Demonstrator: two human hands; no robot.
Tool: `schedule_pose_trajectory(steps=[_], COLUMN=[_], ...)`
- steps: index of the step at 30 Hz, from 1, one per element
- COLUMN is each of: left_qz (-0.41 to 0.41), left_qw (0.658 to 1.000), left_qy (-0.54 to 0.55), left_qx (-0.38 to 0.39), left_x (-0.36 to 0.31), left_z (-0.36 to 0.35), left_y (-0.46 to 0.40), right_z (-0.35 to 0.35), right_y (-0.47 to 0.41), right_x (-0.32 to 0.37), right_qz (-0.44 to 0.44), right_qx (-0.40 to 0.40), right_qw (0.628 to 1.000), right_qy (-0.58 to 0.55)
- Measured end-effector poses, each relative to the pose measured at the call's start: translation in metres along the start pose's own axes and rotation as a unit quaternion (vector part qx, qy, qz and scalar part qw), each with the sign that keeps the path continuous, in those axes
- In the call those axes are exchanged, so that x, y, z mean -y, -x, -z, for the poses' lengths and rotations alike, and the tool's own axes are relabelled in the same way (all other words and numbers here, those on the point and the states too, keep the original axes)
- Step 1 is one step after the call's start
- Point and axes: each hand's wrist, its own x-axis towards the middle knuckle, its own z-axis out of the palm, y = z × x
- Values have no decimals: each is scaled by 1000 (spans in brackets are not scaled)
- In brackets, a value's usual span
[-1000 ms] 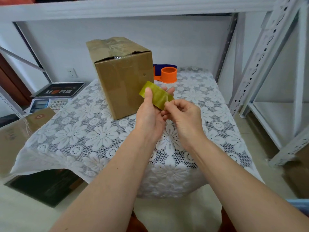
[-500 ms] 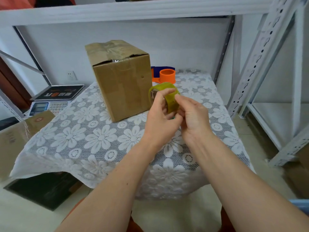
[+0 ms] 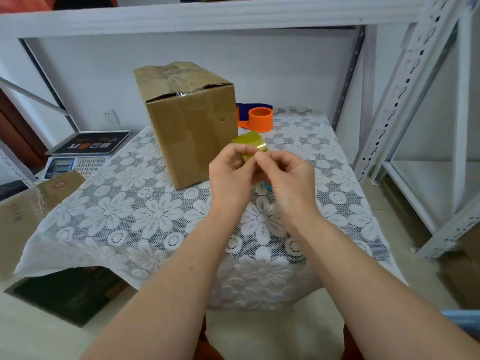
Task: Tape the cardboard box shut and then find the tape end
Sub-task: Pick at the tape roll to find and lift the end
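Observation:
A brown cardboard box (image 3: 189,123) stands upright at the back left of the table, its top flaps closed under clear tape. In front of its right side I hold a yellowish roll of tape (image 3: 250,144) above the table. My left hand (image 3: 230,175) grips the roll from the left. My right hand (image 3: 291,175) pinches at the roll's near edge with thumb and forefinger. Most of the roll is hidden behind my fingers.
The table wears a white lace flower cloth (image 3: 155,216). An orange and blue tape dispenser (image 3: 259,118) sits behind the roll. A weighing scale (image 3: 80,157) and another carton (image 3: 28,211) are at the left. Grey metal shelving (image 3: 405,100) rises on the right.
The roll has turned in my hands, from lying edge-on to being gripped between both. My right fingers have shifted onto its near edge, and both hands sit slightly higher and farther from me.

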Motion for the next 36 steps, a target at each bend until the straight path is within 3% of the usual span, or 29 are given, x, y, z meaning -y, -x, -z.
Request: schedule_pose_trajectory(steps=[5, 9, 17, 23, 28, 36], left_qz=[24, 39, 87, 128, 140, 143], left_qw=[999, 996, 986, 974, 972, 970], left_qy=[32, 53, 93, 108, 123, 128], left_qx=[19, 63, 109, 153, 145, 152], left_x=[0, -4, -7, -8, -10, -10], left_z=[4, 3, 3, 8, 8, 9], left_y=[-2, 1, 1, -3, -4, -3], right_z=[10, 14, 24, 26, 21, 23], right_y=[-11, -14, -21, -20, -15, -18], right_x=[4, 1, 5, 6, 2, -1], right_qz=[126, 144, 108, 97, 146, 131], right_qx=[-27, 36, -17, -3, -15, -18], right_qw=[975, 952, 967, 979, 968, 969], right_qy=[180, 267, 229, 177, 206, 211])
